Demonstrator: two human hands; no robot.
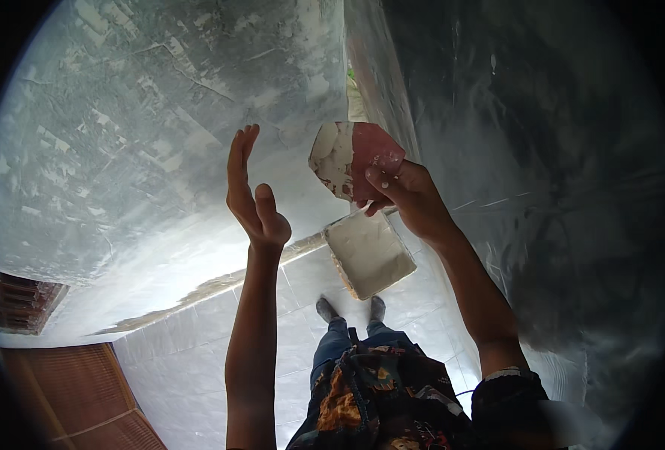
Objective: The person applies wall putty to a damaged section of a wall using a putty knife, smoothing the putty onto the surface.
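My right hand [404,191] grips a flat reddish scraper card [351,159], smeared with white putty, and holds it up near the corner of two plastered walls [152,112]. My left hand [250,191] is raised beside the left wall, palm flat, fingers straight and together, holding nothing. On the floor below the hands sits a rectangular tray [370,255] filled with white putty, close to the wall corner. My legs and feet [351,311] stand just behind the tray.
White tiled floor [197,352] runs below. The right wall [542,150] is darker grey plaster. A brick patch [17,300] and a brown ribbed surface [77,397] lie at the lower left. A narrow gap [355,90] shows between the walls.
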